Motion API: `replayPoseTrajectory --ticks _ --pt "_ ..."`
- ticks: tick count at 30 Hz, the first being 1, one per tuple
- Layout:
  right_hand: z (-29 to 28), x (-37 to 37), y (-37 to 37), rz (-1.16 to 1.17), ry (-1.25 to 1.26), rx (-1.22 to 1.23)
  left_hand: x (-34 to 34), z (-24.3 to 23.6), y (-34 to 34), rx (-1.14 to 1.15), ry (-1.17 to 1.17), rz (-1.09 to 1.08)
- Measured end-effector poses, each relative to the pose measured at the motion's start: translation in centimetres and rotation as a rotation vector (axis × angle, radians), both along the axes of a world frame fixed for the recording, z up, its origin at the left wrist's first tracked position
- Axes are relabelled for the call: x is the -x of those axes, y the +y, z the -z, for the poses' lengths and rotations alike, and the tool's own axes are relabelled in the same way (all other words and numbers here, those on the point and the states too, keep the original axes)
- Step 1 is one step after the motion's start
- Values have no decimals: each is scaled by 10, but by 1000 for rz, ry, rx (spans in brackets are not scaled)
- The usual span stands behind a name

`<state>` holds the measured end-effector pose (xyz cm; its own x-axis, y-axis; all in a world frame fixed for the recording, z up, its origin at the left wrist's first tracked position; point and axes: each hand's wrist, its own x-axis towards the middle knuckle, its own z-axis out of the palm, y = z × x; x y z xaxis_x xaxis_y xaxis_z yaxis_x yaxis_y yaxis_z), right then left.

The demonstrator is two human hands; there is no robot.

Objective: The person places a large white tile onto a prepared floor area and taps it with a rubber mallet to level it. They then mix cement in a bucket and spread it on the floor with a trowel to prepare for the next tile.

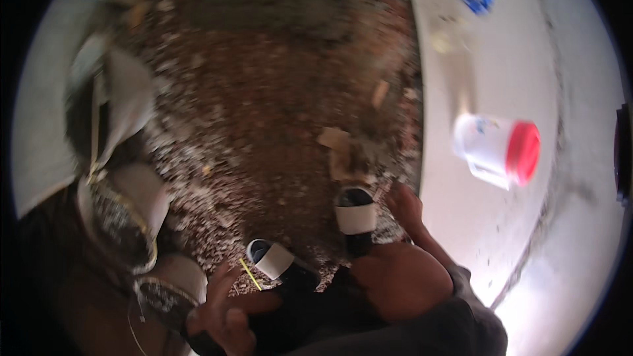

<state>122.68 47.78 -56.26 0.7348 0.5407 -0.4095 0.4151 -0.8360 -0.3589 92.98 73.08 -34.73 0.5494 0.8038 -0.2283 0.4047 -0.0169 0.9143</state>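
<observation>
Sacks (135, 191), pale and open-mouthed, line the left side, the lowest just beside the person's left hand (224, 320). One finger of that hand stretches up the picture; the others are too blurred to tell whether they are open or curled, and nothing shows in them. Just right of that fingertip, on the rubble (204, 217), lies a thin yellow strip (250, 274), its long axis slanting from upper left to lower right, close along the left sandal (273, 262); the left hand is clearly the nearer one to it. Farther right, a flat tan piece (340, 155) lies above the toe of the right sandal (356, 219), its longer side running roughly up and down the picture. The right hand (403, 206) hangs beside that sandal, so the piece lies up and to the left of its fingers, near but apart, with this hand the nearer. Whether these fingers are closed or hold anything, I cannot tell. Rightmost, well apart, a white bucket (488, 148) with a red lid lies beyond the rubble's edge.
</observation>
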Motion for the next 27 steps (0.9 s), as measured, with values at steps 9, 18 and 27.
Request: replayPoseTrajectory --ticks 9,18,27 --pt "-27 24 52 -162 106 -65 17 -35 -13 138 -204 -62" --pt "-3 20 156 -672 -82 -257 39 -45 -34 -124 -219 -75" --pt "17 36 141 -828 -4 237 32 -67 -32 -288 -398 -99"
